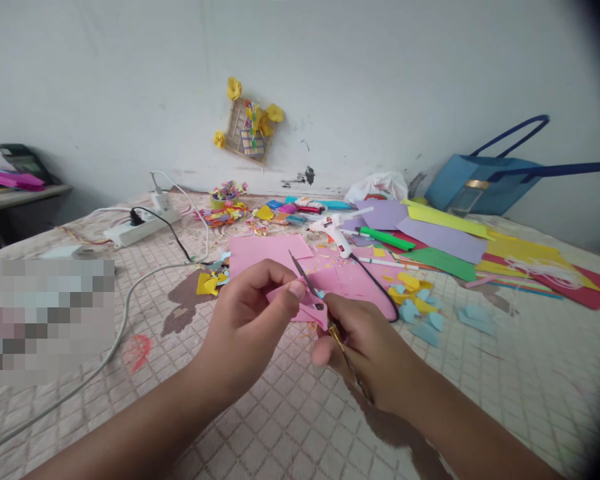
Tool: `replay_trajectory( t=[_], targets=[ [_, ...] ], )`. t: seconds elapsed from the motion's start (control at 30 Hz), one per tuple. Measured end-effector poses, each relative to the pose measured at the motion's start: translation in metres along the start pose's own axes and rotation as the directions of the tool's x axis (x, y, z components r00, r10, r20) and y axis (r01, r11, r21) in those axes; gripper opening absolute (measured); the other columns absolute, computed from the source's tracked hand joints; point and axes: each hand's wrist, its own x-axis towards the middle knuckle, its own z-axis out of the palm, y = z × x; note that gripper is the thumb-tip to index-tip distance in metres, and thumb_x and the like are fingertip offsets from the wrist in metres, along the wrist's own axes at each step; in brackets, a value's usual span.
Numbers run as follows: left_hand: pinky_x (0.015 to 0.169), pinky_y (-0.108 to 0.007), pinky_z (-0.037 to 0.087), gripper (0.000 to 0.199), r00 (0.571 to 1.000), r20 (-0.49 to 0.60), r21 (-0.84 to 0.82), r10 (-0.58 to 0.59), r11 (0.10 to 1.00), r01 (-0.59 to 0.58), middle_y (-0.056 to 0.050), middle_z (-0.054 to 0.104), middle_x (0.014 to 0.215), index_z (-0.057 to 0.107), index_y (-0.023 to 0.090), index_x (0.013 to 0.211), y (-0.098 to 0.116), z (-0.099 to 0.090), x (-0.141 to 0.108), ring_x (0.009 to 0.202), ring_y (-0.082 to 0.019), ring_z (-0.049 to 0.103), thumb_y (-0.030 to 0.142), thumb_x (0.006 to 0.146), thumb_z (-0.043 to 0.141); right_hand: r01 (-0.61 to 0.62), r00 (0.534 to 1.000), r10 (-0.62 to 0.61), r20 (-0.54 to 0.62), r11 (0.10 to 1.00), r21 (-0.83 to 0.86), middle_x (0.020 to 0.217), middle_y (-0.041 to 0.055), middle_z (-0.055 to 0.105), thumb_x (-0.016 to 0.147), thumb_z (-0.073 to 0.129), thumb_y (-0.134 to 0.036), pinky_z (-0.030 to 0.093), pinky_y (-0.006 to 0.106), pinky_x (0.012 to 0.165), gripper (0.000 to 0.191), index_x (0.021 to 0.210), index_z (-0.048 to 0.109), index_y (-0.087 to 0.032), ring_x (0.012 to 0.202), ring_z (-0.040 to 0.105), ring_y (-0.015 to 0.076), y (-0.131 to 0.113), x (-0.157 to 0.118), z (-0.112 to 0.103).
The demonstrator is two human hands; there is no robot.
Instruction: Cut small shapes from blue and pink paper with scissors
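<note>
The left hand (263,310) pinches a small folded pink paper piece (313,312) above the table; the right hand (367,343) grips gold-handled metal scissors (337,335), blades against the paper.

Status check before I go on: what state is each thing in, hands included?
Left hand: pinching pink piece.
Right hand: gripping scissors.
Scissors: held at the pink piece; blade opening unclear.
Pink piece: bent, between the hands.
Glue gun: lying down, cord attached; power unclear.
Power strip: plugs inserted; live or not unclear.
Jar: lid on.
Bag: standing by the wall.
</note>
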Motion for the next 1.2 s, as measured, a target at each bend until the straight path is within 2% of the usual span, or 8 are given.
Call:
replay_trajectory(
  t=[0.2,0.43,0.53,0.67,0.8,0.97,1.07,1.2],
  targets=[
    [0.054,-0.020,0.040,0.013,1.000,-0.001,-0.019,0.014,1.000,-0.014,0.002,0.054,0.061,0.057,0.018,0.064,0.000,0.000,0.001,0.058,-0.009,0.048,0.021,0.077,0.058,0.017,1.000,-0.017,0.001,1.000,-0.001,0.057,-0.0027,0.043,0.085,0.043,-0.030,0.027,0.026,0.049,0.026,0.064,0.032,-0.021,0.052,0.036,0.0115,-0.001,-0.002,0.000],
    [0.054,-0.017,0.038,0.011,1.000,0.008,-0.114,0.004,0.993,-0.003,0.004,0.054,0.063,0.058,0.019,0.068,-0.002,-0.002,-0.001,0.059,-0.007,0.046,0.021,0.079,0.059,0.033,0.999,-0.034,0.012,0.997,0.064,0.062,-0.0017,0.045,0.083,0.043,-0.055,0.028,0.026,0.049,0.038,0.069,0.038,-0.020,0.054,0.037,0.0120,0.001,-0.001,-0.001],
    [0.055,-0.017,0.039,0.012,1.000,0.018,-0.164,-0.002,0.986,0.005,0.004,0.054,0.064,0.058,0.019,0.068,-0.002,-0.003,-0.001,0.060,-0.008,0.047,0.021,0.079,0.059,0.053,0.998,-0.049,-0.039,0.994,0.098,0.064,-0.0013,0.045,0.080,0.043,-0.062,0.029,0.026,0.050,0.043,0.070,0.039,-0.020,0.056,0.037,0.0124,0.005,-0.001,0.000],
    [0.055,-0.018,0.039,0.013,1.000,0.013,-0.214,0.004,0.977,-0.001,0.004,0.053,0.063,0.057,0.019,0.068,-0.001,-0.003,-0.001,0.061,-0.008,0.048,0.022,0.080,0.057,0.069,0.985,-0.024,-0.171,0.962,0.263,0.065,-0.0019,0.043,0.079,0.045,-0.063,0.031,0.026,0.049,0.042,0.074,0.042,-0.021,0.056,0.038,0.0125,0.018,-0.001,0.004],
    [0.053,-0.017,0.038,0.014,0.999,0.033,-0.197,-0.006,0.980,0.013,0.004,0.053,0.062,0.057,0.018,0.067,-0.001,-0.002,-0.002,0.058,-0.007,0.046,0.022,0.080,0.057,0.132,0.967,0.000,-0.256,0.856,0.499,0.070,-0.0002,0.046,0.074,0.051,-0.064,0.036,0.027,0.050,0.043,0.077,0.046,-0.021,0.060,0.044,0.0142,0.026,0.003,0.005],
    [0.054,-0.018,0.038,0.015,0.992,0.127,-0.094,0.004,0.996,0.008,0.003,0.054,0.061,0.056,0.017,0.066,0.000,-0.001,-0.002,0.059,-0.007,0.047,0.022,0.080,0.056,0.371,0.901,-0.077,-0.428,0.648,0.665,0.081,-0.0003,0.054,0.076,0.065,-0.040,0.040,0.026,0.058,0.025,0.074,0.047,-0.022,0.068,0.049,0.0138,0.020,0.009,-0.001],
    [0.053,-0.020,0.036,0.016,0.984,0.180,-0.020,-0.014,1.000,0.018,0.003,0.053,0.061,0.055,0.017,0.066,-0.001,-0.001,-0.002,0.058,-0.008,0.046,0.023,0.081,0.054,0.358,0.914,-0.051,-0.403,0.571,0.739,0.083,-0.0013,0.055,0.076,0.066,-0.027,0.041,0.025,0.060,0.019,0.077,0.047,-0.023,0.072,0.051,0.0128,0.014,0.008,-0.002],
    [0.052,-0.021,0.035,0.016,0.975,0.222,0.078,-0.012,0.997,-0.005,0.003,0.049,0.061,0.054,0.017,0.067,-0.004,-0.002,-0.002,0.058,-0.009,0.043,0.024,0.081,0.052,0.337,0.925,-0.058,-0.375,0.579,0.742,0.080,-0.0019,0.056,0.075,0.065,-0.018,0.044,0.024,0.062,0.019,0.078,0.047,-0.022,0.074,0.052,0.0120,0.010,0.005,-0.001]
  ],
)
